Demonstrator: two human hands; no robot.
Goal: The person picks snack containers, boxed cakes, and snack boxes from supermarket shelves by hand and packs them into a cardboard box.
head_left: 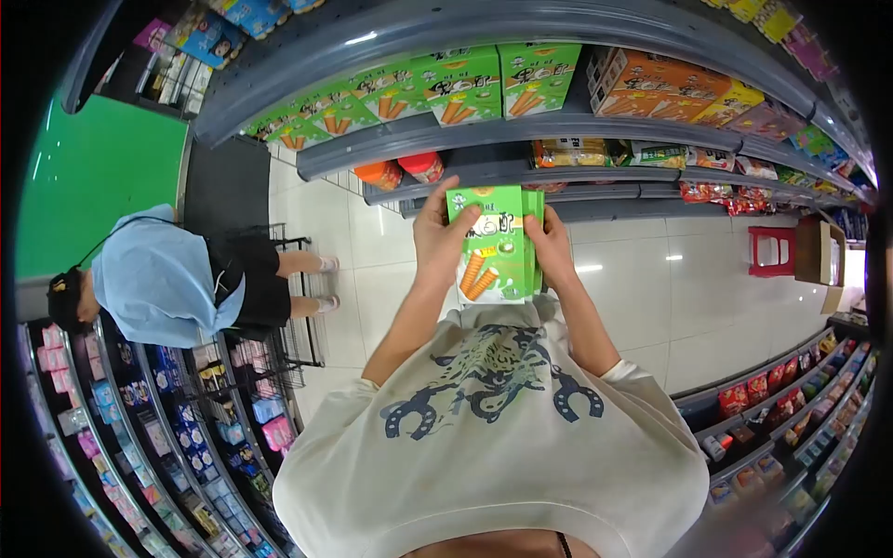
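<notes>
Between both hands, in front of my chest, is a green snack box with rolled wafer sticks pictured on its front. My left hand grips its left side, thumb on the front face. On the right, my right hand is closed around the edge, thumb at the front. A second green box shows behind the first at the right side, and the right hand touches it too. The fingers behind the boxes are mostly hidden.
Ahead is a grey shelf with matching green boxes and orange boxes. Red-lidded jars stand lower. A person in light blue is at left, beside a wire rack. A red stool and carton are at right.
</notes>
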